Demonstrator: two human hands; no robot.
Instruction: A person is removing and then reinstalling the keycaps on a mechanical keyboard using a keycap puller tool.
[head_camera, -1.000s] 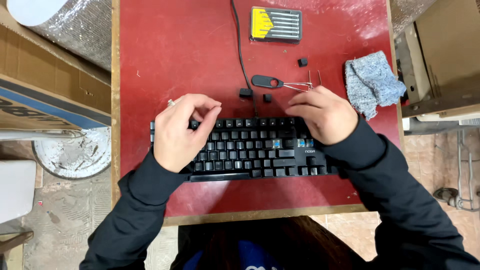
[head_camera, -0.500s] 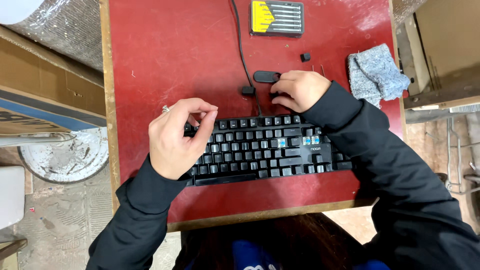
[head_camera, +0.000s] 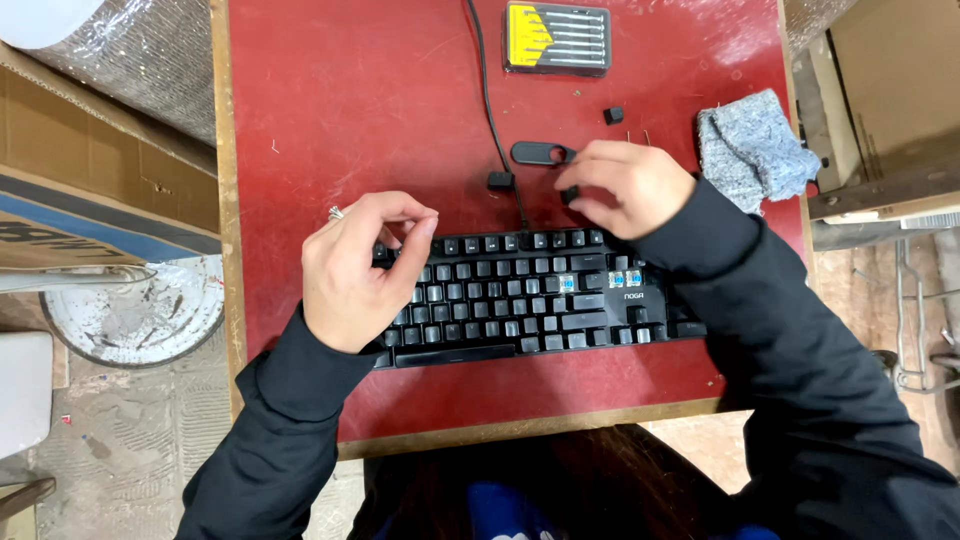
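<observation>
Red table (head_camera: 350, 120): left hand (head_camera: 355, 270) hides keyboard (head_camera: 520, 295) corner.

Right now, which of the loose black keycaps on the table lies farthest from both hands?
The loose keycap below the screwdriver case; the other two lie near the cable and right hand.

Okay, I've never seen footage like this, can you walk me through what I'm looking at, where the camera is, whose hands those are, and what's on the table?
The camera sits on a person's head and looks straight down, so both arms in black sleeves belong to that person.

They sit at a red table. On it lies a black keyboard with several keycaps missing, showing blue switches.

The left hand rests on the keyboard's left end, fingers pinched together. The right hand is just behind the keyboard, fingertips on a small black keycap.

Nearby lie two more loose keycaps, a black oval tool, the keyboard's cable, a yellow-and-black screwdriver set and a grey cloth.
</observation>
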